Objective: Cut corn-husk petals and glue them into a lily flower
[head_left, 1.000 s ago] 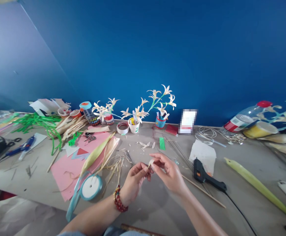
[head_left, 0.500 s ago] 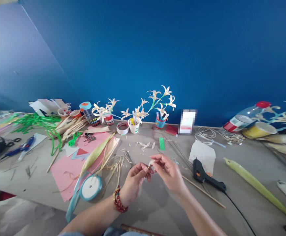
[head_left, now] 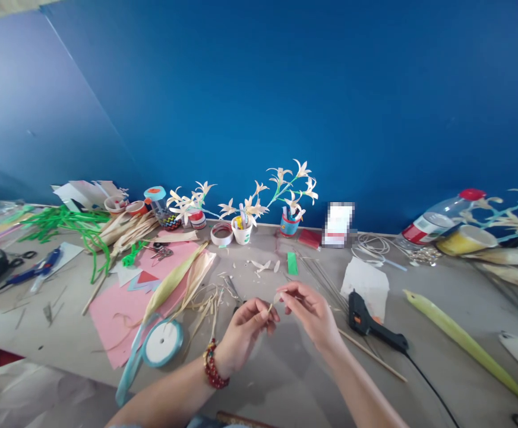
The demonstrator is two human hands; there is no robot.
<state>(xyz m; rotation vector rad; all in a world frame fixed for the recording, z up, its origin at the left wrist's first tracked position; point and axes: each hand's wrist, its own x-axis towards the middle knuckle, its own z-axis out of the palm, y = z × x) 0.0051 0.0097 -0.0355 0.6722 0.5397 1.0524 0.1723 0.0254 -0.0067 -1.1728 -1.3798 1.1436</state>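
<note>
My left hand [head_left: 246,333], with a red bead bracelet at the wrist, pinches a small pale piece [head_left: 270,308] between thumb and index finger. Close on its right, my right hand [head_left: 309,309] has thumb and fingertips closed on the upper end of a small pale petal [head_left: 277,298]. Both hands are held above the grey table. Just beyond them lie loose cream petals [head_left: 265,266] and a green strip [head_left: 292,263]. Whether the petal and the piece are joined is too small to tell.
A black glue gun [head_left: 370,324] and a wooden stick [head_left: 375,356] lie on the right. Pink paper [head_left: 116,315], a ribbon spool [head_left: 163,341] and dried strips [head_left: 205,303] are on the left. Cups with husk flowers [head_left: 242,230] stand along the wall.
My right hand's fingertips have shifted slightly right and away from my left fingers, showing more of the pale petal between them. The view has moved slightly.
</note>
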